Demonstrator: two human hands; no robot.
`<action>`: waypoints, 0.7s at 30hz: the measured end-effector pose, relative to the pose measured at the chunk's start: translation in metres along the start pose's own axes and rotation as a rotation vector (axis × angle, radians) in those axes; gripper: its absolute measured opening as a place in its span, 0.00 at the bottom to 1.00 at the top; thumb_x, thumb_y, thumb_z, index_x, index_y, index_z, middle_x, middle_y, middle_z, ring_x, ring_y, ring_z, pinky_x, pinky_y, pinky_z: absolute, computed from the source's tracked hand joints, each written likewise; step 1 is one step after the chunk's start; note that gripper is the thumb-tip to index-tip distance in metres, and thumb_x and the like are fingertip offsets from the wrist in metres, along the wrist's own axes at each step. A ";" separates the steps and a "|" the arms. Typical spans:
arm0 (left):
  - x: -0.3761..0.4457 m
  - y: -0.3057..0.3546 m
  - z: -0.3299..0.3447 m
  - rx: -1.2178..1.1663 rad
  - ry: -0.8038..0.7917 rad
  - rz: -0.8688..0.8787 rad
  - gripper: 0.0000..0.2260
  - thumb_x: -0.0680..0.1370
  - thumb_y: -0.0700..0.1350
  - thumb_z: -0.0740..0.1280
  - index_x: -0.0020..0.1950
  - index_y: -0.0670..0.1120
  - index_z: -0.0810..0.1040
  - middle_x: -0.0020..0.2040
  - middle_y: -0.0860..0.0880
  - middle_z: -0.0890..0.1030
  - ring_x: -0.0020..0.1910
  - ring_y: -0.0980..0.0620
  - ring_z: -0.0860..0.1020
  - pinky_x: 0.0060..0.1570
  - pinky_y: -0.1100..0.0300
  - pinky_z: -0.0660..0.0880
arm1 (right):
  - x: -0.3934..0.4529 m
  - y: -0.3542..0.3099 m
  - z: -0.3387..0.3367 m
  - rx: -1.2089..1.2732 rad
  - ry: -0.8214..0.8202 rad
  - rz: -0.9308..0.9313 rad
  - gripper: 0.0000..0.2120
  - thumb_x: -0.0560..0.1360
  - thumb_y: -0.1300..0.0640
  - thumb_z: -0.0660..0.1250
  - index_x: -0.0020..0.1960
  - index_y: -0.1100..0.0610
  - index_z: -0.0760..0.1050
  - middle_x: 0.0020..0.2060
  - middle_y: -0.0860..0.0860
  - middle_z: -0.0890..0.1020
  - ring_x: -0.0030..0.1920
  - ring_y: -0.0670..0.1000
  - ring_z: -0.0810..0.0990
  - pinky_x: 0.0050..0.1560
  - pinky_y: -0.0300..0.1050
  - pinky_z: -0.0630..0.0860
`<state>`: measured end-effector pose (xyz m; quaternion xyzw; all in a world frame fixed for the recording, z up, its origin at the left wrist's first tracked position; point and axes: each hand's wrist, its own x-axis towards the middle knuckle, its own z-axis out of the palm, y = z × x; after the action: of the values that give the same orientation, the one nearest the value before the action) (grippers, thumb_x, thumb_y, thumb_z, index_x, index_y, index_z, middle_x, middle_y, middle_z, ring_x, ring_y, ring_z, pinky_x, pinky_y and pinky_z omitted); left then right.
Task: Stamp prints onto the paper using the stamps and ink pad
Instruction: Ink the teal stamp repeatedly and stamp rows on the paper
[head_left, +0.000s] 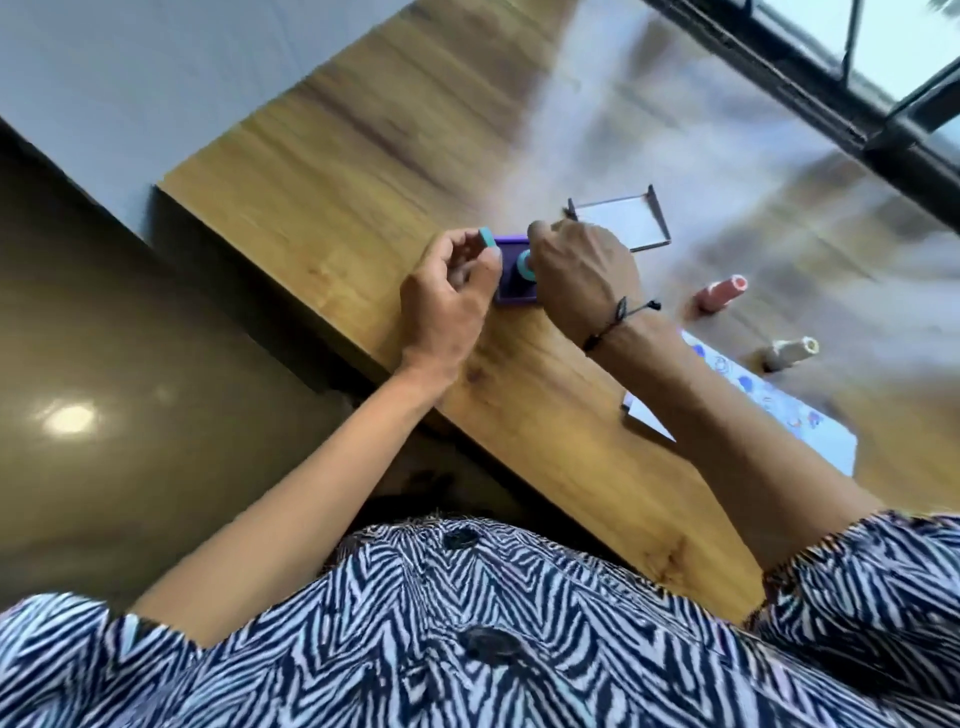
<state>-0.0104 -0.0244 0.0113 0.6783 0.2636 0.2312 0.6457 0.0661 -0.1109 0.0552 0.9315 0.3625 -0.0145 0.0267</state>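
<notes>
A purple ink pad (511, 275) lies on the wooden table (374, 156) near its left edge. My right hand (582, 275) holds a teal stamp (524, 265) face down on the pad. My left hand (452, 291), just left of the pad, pinches a small teal cap (486, 238) between fingers and thumb. The paper (779, 405), showing blue and red prints, lies to the right, partly hidden under my right forearm. A pink stamp (722, 291) and a beige stamp (792, 353) lie on their sides beyond the paper.
The ink pad's clear lid (618, 221) lies open behind my right hand. The table's left edge drops to a dark floor (130, 338). A black window frame (831, 93) runs along the far right. My striped shirt fills the bottom.
</notes>
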 end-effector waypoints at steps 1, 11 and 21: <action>0.001 0.000 0.001 0.006 -0.001 -0.001 0.12 0.72 0.46 0.65 0.52 0.41 0.77 0.45 0.48 0.80 0.40 0.61 0.76 0.44 0.69 0.73 | -0.001 -0.001 0.000 -0.010 -0.016 -0.003 0.08 0.75 0.67 0.55 0.50 0.66 0.70 0.50 0.65 0.78 0.50 0.66 0.76 0.38 0.52 0.67; 0.003 0.002 0.004 0.032 0.052 0.031 0.10 0.72 0.42 0.65 0.51 0.39 0.77 0.44 0.48 0.79 0.41 0.64 0.77 0.44 0.73 0.73 | 0.023 0.006 -0.006 -0.039 -0.133 -0.190 0.09 0.74 0.60 0.57 0.49 0.63 0.73 0.47 0.62 0.79 0.47 0.64 0.77 0.34 0.48 0.63; 0.004 0.001 0.008 -0.018 0.077 -0.024 0.16 0.69 0.50 0.63 0.49 0.40 0.77 0.44 0.47 0.81 0.41 0.56 0.80 0.46 0.56 0.79 | 0.024 0.019 0.000 0.042 -0.161 -0.248 0.07 0.69 0.58 0.60 0.47 0.58 0.68 0.43 0.61 0.79 0.36 0.60 0.69 0.27 0.42 0.53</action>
<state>-0.0022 -0.0274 0.0122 0.6597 0.2945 0.2518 0.6439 0.0972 -0.1088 0.0552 0.8757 0.4712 -0.0999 0.0343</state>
